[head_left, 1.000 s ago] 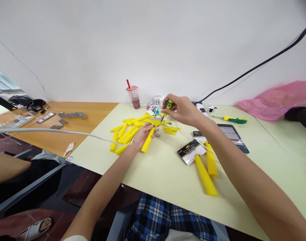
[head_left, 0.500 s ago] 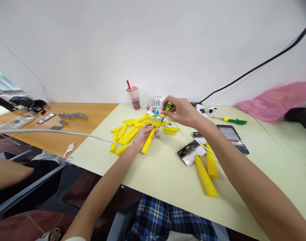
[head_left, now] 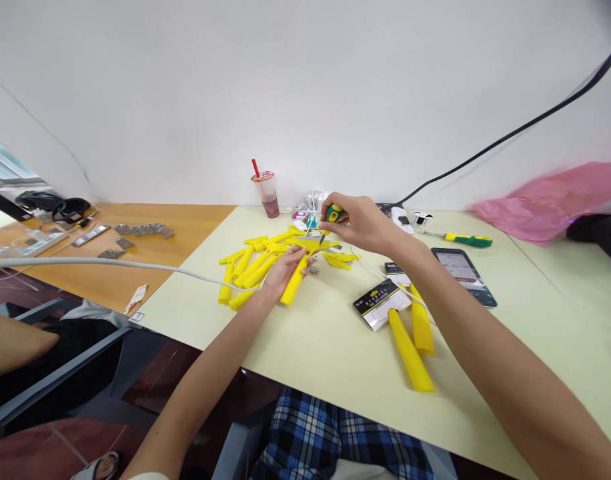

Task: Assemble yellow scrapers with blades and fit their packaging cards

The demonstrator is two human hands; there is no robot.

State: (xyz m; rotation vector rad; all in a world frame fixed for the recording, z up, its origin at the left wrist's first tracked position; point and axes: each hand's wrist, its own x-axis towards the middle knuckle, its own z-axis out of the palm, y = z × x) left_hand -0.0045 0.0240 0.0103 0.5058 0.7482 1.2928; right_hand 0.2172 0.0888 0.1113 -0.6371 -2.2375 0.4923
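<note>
My left hand (head_left: 286, 270) is closed around a yellow T-shaped tool (head_left: 294, 283), its thick handle pointing down toward me. In my right hand (head_left: 353, 220) is a screwdriver (head_left: 334, 213) with a green and yellow handle, held from above by the fingers. Its shaft points down, and the tip is at the head of the yellow tool; whether a screw sits under it is too small to see. A pile of similar yellow tools (head_left: 243, 267) lies left of my left hand, partly hidden by it. Loose yellow pieces (head_left: 339, 259) lie just to the right.
Two more yellow tools (head_left: 410, 350) with black-and-white cards (head_left: 375, 303) lie at right, near a phone (head_left: 464, 275) and another screwdriver (head_left: 458, 239). A drink cup (head_left: 269, 197) stands by the wall. A white cable (head_left: 135, 265) crosses at left. Metal plates (head_left: 144, 229) lie on the orange table.
Both hands keep their holds at nearly the same place. My right hand and the screwdriver have shifted very slightly left; the whole view has shifted a little too.
</note>
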